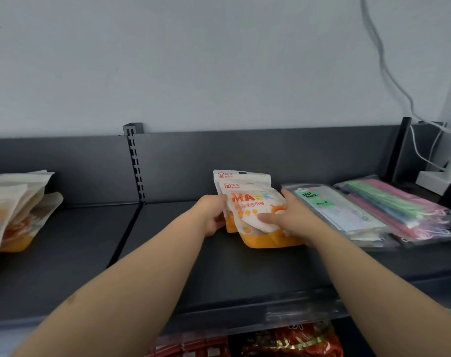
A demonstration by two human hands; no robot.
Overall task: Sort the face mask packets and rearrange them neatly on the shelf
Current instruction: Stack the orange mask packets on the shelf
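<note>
Two hands hold the orange packets on the shelf.
Head view: the left hand and the right hand wrap their fingers round the side edges. The stack sits mid-shelf, just beside the clear packets. Best to line up the edges, words facing out, without bumping the neighbours.

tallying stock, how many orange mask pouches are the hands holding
2. The front pouch sits under the right hand. The back pouch stands behind it with its top showing, held by the left hand. Others may be hidden between them.
</note>
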